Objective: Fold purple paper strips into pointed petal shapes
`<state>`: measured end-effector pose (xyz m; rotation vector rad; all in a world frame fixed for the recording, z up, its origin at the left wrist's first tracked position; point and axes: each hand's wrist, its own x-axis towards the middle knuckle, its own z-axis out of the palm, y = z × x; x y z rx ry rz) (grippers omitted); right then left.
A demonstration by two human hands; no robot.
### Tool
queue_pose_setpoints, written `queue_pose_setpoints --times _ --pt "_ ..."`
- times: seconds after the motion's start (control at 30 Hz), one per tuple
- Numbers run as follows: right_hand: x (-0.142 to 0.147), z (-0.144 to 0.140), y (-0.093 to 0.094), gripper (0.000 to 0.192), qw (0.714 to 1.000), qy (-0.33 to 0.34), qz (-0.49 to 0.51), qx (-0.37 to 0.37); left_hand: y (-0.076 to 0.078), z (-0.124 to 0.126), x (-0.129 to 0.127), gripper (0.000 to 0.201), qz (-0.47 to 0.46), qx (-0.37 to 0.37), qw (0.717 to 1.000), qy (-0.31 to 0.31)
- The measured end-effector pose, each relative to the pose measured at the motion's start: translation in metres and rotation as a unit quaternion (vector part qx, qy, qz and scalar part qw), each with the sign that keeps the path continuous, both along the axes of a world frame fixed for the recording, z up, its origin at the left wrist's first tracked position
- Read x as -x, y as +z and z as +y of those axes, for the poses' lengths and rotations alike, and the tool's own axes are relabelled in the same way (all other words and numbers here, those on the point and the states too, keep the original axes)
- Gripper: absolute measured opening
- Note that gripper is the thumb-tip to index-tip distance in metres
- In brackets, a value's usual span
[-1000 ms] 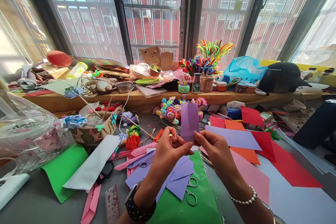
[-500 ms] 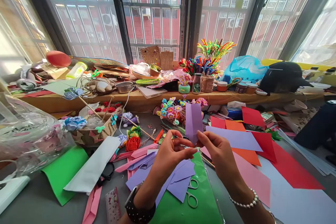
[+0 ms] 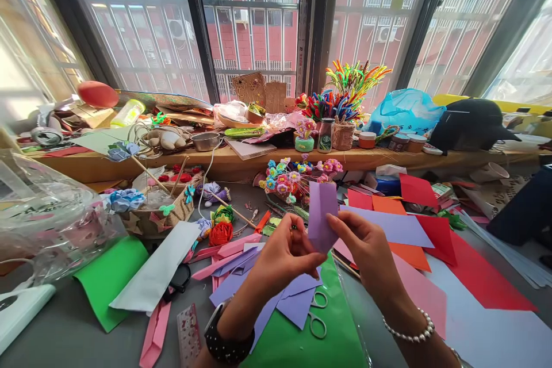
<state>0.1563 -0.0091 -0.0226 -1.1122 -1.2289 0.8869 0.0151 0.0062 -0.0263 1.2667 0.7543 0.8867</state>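
Purple paper point(image 3: 322, 215), creased lengthwise, is held up above the middle of the worktop point(image 3: 56, 333), right in front of the person. From where I stand, clear plastic wrapping point(image 3: 64, 236) is heaped at the far left, and beside it a green sheet point(image 3: 112, 282) bends up off the surface. Next comes a long white packet point(image 3: 157, 270), lying slantwise, with a basket point(image 3: 179, 215) of paper flowers behind it. A folded pink strip point(image 3: 156, 333) and a patterned ruler point(image 3: 188, 333) lie near the front edge. Red paper rose point(image 3: 221, 234) and all, a bright little cluster sits farther back. Then the left hand point(image 3: 282, 256), a dotted black band point(image 3: 228, 342) at its wrist: the fingers curl partly behind the paper, the thumb at its bottom edge, and I can't tell whether they really pinch it. Under that forearm are loose purple pieces point(image 3: 299, 306), and by them scissors point(image 3: 318, 337) show their two loops on a green packet point(image 3: 334, 351). Knitted flowers point(image 3: 282, 178) stand behind the raised paper. The right hand point(image 3: 366, 247), wearing a beaded bracelet point(image 3: 414, 336), grips the paper's right side between thumb and fingers. Past it are a lavender sheet point(image 3: 388, 226), a pink sheet point(image 3: 425, 293) and, farthest right, a big red sheet point(image 3: 487, 279) overlapping a pale one point(image 3: 487, 336).
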Motion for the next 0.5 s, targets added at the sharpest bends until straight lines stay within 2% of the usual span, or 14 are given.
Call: queue_pose_setpoints --times 0.1,0.2,0.27,0.4,0.5 --pt "-0.005 0.000 0.003 0.022 1.000 -0.007 -0.012 0.002 0.003 -0.004 0.002 0.038 0.047 -0.011 0.997 -0.059" --pt "-0.004 -0.002 0.004 0.022 0.998 -0.007 -0.067 -0.014 0.009 -0.005 0.008 0.044 0.080 -0.049 0.994 -0.058" --pt "-0.001 -0.004 0.004 0.021 0.995 0.001 -0.096 -0.020 0.013 -0.005 0.011 0.044 0.063 -0.057 0.996 -0.027" --pt "0.006 -0.007 0.003 0.023 0.988 0.015 -0.151 -0.031 0.016 -0.003 0.012 0.023 0.018 -0.062 0.994 0.092" --pt "0.007 -0.007 0.002 0.020 0.982 -0.019 -0.174 -0.064 0.015 -0.003 0.009 0.018 0.010 -0.058 0.989 0.138"
